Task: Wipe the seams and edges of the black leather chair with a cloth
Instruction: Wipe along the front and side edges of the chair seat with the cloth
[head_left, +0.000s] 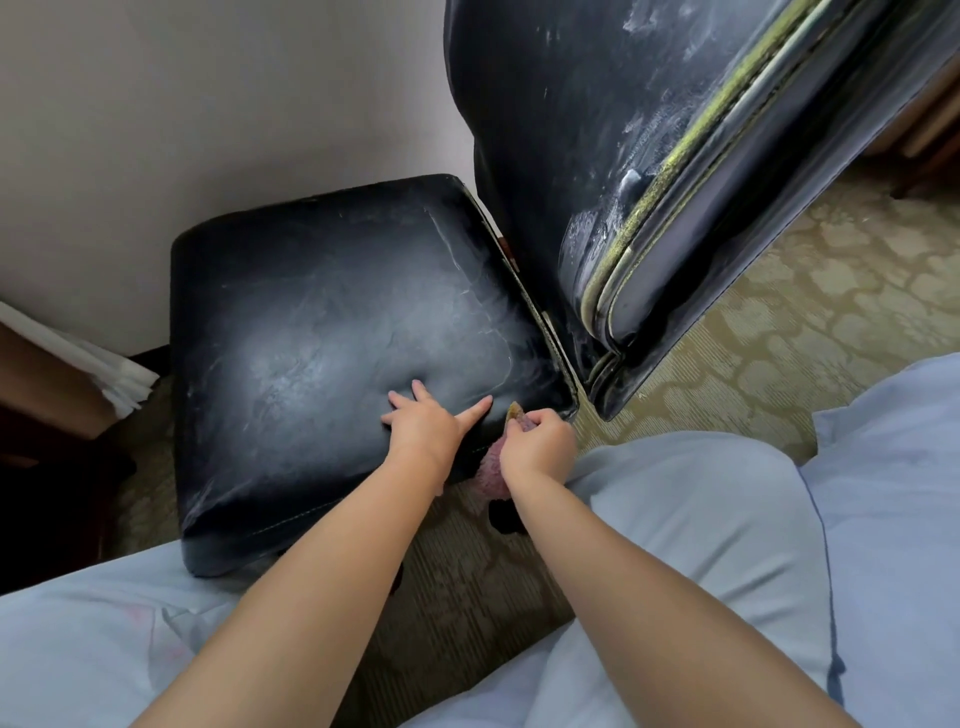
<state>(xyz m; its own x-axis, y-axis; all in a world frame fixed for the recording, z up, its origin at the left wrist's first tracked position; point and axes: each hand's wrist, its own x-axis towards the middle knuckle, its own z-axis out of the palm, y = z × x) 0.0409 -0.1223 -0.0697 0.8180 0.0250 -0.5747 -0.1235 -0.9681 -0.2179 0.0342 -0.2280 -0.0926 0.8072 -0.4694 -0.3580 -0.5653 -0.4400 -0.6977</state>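
Head view, item: seam-wiping step at the near right corner of your black leather chair seat (311, 322). Your right hand (537, 441) is curled tight around the pink cloth (491, 470), pressing it to the corner edge under its knuckles. Your left hand (423, 423), just beside it, lies spread flat on the seat, bracing. Next, likely: draw the cloth along the seam.

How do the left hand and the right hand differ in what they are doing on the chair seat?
The left hand lies open with spread fingers pressing on the seat; the right hand is curled, gripping a pink cloth. The left rests on the top surface, the right works at the seat's near corner edge. Both touch the same black leather seat.
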